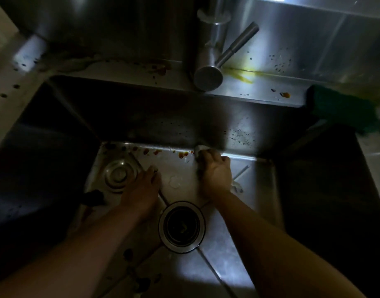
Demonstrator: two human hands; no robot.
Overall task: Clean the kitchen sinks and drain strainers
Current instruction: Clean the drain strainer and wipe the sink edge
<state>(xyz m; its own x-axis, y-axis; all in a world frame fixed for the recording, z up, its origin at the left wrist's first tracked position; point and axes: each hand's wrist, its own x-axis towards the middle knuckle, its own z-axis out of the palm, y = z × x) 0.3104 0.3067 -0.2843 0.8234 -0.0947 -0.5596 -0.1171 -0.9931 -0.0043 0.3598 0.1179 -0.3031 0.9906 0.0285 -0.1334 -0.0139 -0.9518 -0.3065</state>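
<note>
Fingers (222, 159) of the right hand (216, 176) are being curled around a small pale cloth (199, 149), which is being pressed into the back corner of the sink (260, 190), just beside the brown stains (182, 154). Being soft, light and probably wet, the cloth is judged best bunched firmly in the palm. The left hand (141, 187) is being rested flat, fingers straight, beside the strainer (118, 175), well apart from the drain (181, 226).
</note>
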